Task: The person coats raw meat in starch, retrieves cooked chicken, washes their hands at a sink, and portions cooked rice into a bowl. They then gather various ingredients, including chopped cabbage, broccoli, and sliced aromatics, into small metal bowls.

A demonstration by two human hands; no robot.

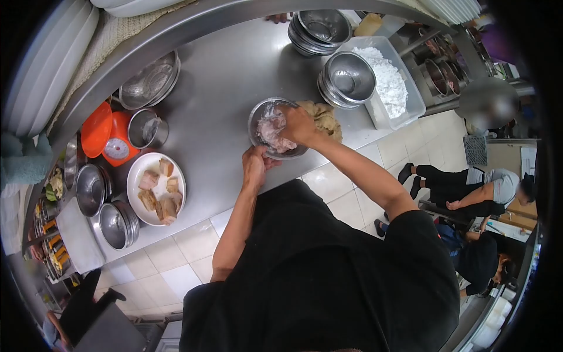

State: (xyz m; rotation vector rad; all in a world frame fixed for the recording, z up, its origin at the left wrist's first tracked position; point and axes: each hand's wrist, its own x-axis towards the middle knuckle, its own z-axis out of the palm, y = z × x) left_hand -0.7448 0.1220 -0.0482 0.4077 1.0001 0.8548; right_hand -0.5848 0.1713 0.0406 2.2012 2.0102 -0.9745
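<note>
Floury pink mass point(272, 132) in metal bowl point(292, 154) on desk point(214, 100); likely soft, slippery, best scooped from beneath. Left hand point(256, 168) grips bowl's near edge; right hand point(298, 125) inside, closure unclear.

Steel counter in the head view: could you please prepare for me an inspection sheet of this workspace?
Surface: steel counter, shiny grey metal.
Job's things: mixing bowl containing a pink mixture with white powder on it.
Clutter: metal bowl stacks, clear tub of white powder, orange scale, white dish of meat-like chunks.
Grips: left hand holds the bowl's near edge; right hand reaches inside.
Cables: nothing seen.
Surroundings: tiled floor, other people nearby.
</note>
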